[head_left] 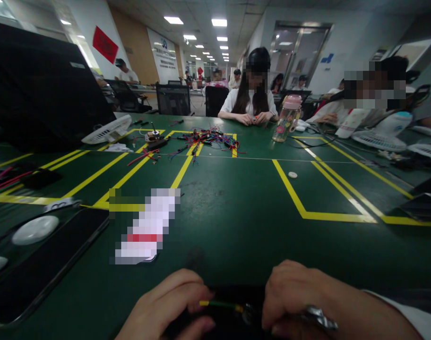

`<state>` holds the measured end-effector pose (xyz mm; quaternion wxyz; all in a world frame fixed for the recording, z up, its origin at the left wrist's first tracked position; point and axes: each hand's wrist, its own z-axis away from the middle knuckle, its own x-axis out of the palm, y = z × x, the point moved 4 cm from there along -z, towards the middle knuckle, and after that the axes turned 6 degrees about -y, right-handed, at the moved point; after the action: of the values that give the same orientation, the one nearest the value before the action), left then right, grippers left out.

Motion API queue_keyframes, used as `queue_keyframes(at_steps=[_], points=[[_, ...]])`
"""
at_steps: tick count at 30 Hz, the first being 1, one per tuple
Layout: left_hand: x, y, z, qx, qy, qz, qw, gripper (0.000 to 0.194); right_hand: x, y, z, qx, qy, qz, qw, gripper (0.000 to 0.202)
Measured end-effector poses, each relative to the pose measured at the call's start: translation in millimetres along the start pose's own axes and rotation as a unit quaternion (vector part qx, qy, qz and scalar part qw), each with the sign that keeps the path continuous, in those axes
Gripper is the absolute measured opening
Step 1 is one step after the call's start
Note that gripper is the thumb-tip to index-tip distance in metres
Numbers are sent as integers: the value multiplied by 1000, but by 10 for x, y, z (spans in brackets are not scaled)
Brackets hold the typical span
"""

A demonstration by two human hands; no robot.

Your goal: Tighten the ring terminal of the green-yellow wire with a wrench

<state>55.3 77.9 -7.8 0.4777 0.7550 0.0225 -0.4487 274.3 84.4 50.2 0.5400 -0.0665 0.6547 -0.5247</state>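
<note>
Between both hands lies a green wire.

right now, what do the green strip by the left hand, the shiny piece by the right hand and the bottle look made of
Green strip by the left hand: perhaps plastic-coated wire, being thin with yellow ends.
Shiny piece by the right hand: probably polished metal, from its silvery glints.
Bottle: clear plastic or glass, being transparent; its pink lid, likely smooth plastic.

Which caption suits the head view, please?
Left hand and right hand at a green table, yellow-ended strip between them.
</note>
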Motion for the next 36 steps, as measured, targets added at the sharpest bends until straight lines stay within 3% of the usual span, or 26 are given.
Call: queue_keyframes(at_steps=[5, 10, 14, 21, 32, 36], points=[[-14, 48, -23, 9, 7, -19, 1000, 35, -43, -8, 93, 75, 94, -6, 993, 16], [-22, 93, -50, -9, 10, 12, 1000, 22, 9, 87, 292, 212, 170, 12, 962, 12], [-16, 89, -49, -12, -6, 22, 1000, 17, 98, 99, 311, 185, 171, 34, 967, 8], [-16, 69, -59, -27, -4, 36, 999, 17, 168, 140, 214, 193, 119, 16, 974, 10], [22, 38, -42, -54, -24, 57, 997, 17, -20, 31, 41, 203, 50, 44, 977, 7], [21, 40, -37, -68, -35, 64, 995, 16, -39, 47, 69, 192, 74, 19, 978, 5]])
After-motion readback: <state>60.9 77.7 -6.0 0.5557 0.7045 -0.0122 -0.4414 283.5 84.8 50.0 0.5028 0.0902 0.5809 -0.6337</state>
